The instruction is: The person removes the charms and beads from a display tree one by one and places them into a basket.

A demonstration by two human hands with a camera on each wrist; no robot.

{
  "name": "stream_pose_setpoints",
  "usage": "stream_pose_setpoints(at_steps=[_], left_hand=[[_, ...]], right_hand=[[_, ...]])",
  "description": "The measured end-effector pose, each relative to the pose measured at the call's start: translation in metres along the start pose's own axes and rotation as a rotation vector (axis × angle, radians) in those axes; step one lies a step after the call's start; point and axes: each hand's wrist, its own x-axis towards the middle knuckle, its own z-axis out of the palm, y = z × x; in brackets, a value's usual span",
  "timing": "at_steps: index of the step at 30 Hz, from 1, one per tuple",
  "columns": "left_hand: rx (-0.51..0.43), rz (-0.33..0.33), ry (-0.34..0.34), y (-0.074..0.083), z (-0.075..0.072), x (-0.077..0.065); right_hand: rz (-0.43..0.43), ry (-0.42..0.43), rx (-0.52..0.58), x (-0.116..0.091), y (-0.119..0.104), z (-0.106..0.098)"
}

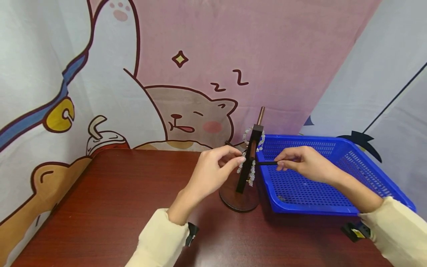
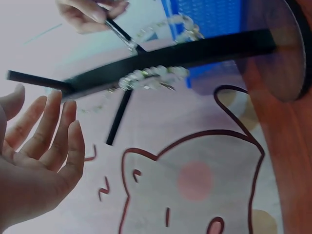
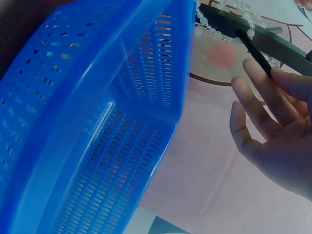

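One sideways black rod [image 1: 267, 163] | my right hand [image 1: 307, 163] pinches it | pale bead bracelet [image 1: 252, 172] just left | left hand [image 1: 217, 168] loose, empty

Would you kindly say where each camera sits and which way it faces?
Head: on the head, facing forward and down at the stand; left hand and right hand show.
Left wrist: on that wrist, facing the stand; both hands show.
Right wrist: on that wrist, facing the blue basket and stand; right hand shows.
Wrist views share the stand and beaded strands.
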Motion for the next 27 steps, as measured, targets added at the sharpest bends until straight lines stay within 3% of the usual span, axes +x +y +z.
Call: stream_pose_setpoints(at_steps=[4, 11, 27], left_hand=[[0.041, 0.049, 0.01, 0.012, 0.001, -0.004], [0.254, 0.156, 0.087, 0.023, 0.007, -0.003], [0.362, 0.178, 0.114, 0.029, 0.01, -0.001]], right_hand=[[0.011, -0.004, 0.002, 0.0, -0.001, 0.0], [0.021, -0.01, -0.01, 0.002, -0.003, 0.0], [0.051, -0.016, -0.045, 0.001, -0.003, -0.001]])
